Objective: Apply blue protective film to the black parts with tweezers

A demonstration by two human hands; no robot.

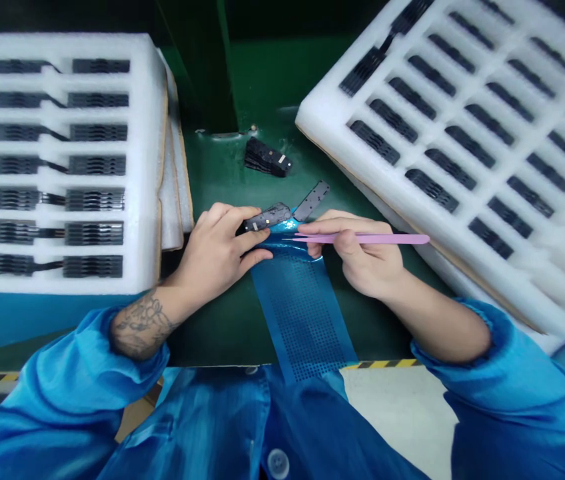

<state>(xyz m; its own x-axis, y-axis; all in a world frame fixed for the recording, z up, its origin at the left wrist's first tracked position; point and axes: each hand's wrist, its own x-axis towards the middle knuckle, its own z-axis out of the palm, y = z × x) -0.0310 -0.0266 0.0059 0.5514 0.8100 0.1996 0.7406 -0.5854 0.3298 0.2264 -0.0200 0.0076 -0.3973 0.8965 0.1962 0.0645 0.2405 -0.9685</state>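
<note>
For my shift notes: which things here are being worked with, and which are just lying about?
Being worked with:
left hand, pinching a dark component
right hand, holding pink tweezers
blue perforated film

Lying about:
stack of dark parts
perforated dark strip
left foam tray
right foam tray

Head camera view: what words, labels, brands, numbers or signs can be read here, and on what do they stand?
No word, brand or number can be read.
Small white mark on the dark flat metal-flecked component pinched by the left hand: too small to read.
Small white mark on the black stacked component: too small to read.
Yellow-and-black striped tape: stripes only, no text.
</note>
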